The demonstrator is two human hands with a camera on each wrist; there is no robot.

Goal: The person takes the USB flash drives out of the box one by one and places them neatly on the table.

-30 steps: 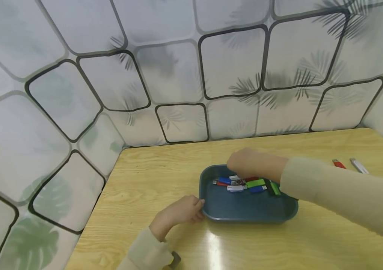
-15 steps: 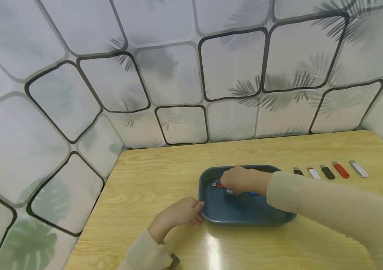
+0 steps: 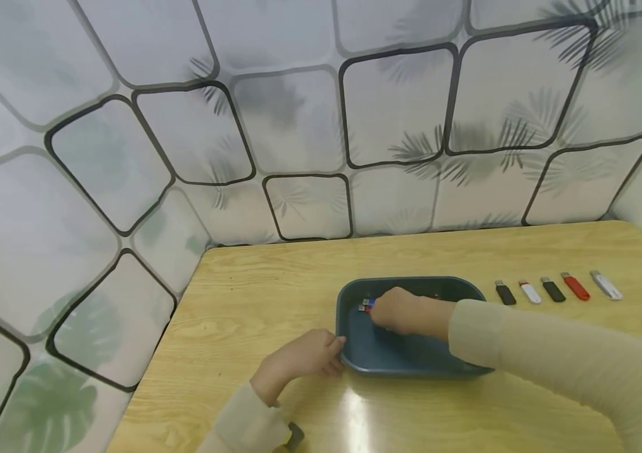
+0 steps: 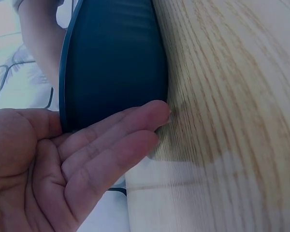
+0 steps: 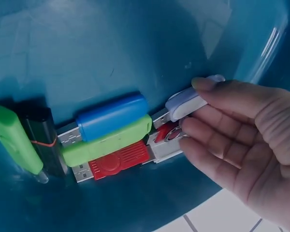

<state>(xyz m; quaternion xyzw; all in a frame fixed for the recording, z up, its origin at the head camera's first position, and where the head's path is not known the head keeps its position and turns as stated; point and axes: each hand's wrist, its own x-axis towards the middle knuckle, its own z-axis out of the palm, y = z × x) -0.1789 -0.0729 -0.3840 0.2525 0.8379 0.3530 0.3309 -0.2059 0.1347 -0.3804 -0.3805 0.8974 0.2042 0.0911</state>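
A dark blue-green tray (image 3: 411,368) stands on the wooden table. My left hand (image 3: 306,355) holds its near left corner, thumb at the rim and fingers along the outer wall (image 4: 116,58). Inside the tray, my right hand (image 3: 403,309) pinches a white and lavender USB stick (image 5: 186,103) between thumb and fingers. Beside it lie a swivel USB stick (image 5: 166,140), a red one (image 5: 118,159), a blue one (image 5: 113,116), a green one (image 5: 106,147), a black one (image 5: 43,137) and another green one (image 5: 14,137). In the head view, my right hand and sleeve cover most of them.
To the right of the tray, several USB sticks lie in a spaced row: black (image 3: 505,293), white and red (image 3: 530,292), black (image 3: 552,289), red (image 3: 575,286) and silvery white (image 3: 606,285). A patterned wall covering (image 3: 298,126) closes off the table's far and left sides.
My right hand has shifted left and lower into the tray, and its fingers now pinch a USB stick. The arm has uncovered the row on the table. My left hand stays at the corner.
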